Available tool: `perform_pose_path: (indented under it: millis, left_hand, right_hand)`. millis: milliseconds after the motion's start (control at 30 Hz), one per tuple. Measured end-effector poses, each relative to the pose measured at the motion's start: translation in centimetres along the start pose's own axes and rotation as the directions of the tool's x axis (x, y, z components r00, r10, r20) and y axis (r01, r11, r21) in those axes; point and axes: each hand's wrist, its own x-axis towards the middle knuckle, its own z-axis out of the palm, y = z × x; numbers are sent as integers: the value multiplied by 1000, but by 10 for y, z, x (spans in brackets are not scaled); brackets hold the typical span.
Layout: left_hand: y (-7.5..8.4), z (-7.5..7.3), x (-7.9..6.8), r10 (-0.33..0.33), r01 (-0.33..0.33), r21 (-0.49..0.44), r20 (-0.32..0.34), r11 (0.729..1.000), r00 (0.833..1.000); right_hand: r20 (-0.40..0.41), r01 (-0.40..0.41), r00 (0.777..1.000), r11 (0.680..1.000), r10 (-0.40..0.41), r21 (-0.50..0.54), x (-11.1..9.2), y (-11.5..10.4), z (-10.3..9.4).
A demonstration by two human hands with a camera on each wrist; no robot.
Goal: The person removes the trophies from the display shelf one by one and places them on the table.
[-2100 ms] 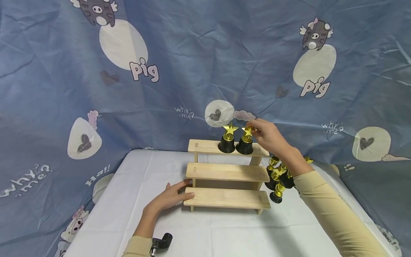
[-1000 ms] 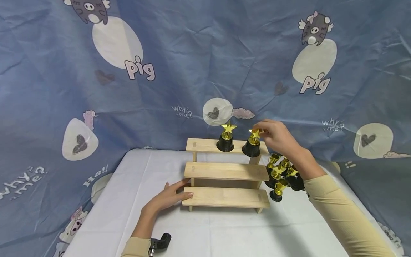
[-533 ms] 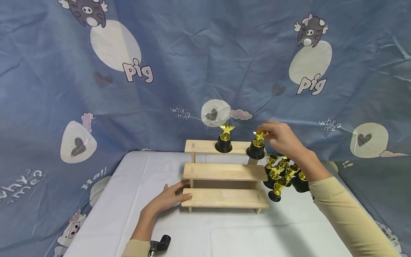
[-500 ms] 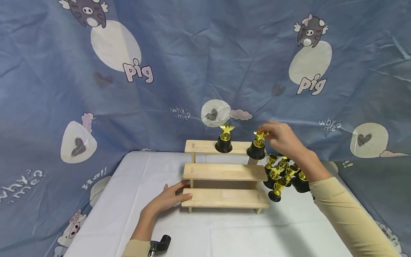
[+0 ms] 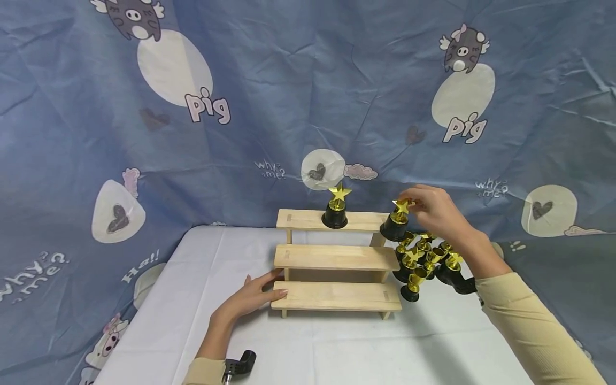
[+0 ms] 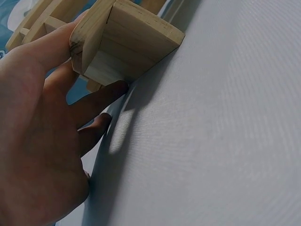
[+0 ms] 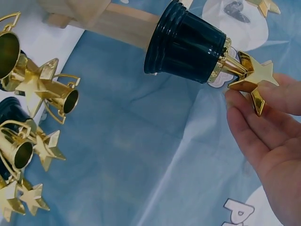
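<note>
My right hand [image 5: 440,214] pinches the gold star on top of a star trophy [image 5: 394,229] with a black base. The trophy tilts at the right end of the top shelf; in the right wrist view thumb and fingers hold the star [image 7: 256,77] by its points. Another star trophy [image 5: 335,216] stands upright near the middle of that shelf. My left hand [image 5: 250,297] holds the left end of the three-tier wooden stand [image 5: 337,295], thumb on the lowest shelf. In the left wrist view, its other fingers [image 6: 101,101] reach along the stand's side, close to the tablecloth.
Several small gold cup trophies [image 5: 416,278] and star trophies with black bases crowd together on the white tablecloth [image 5: 337,347], right of the stand. A blue patterned curtain [image 5: 269,107] hangs behind. A black wrist camera mount [image 5: 242,363] sits on the left wrist.
My right hand has shifted the pinched star trophy rightward along the top shelf, away from the other one, and it now leans at the shelf's end. My left hand stays on the stand.
</note>
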Motion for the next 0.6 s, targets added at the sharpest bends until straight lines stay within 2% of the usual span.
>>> perform_pose_path:
  millis: [200,600]
  left_hand:
    - [1,1,0,-6,6,-3,-2,1000,1000]
    - [-1,1,3,-14,14,14,12,1000,1000]
  right_hand:
    - [-1,7,1000,1000,-7,7,-8,3,-6]
    - [-15,-43,999,999,43,-8,-20,7,-12]
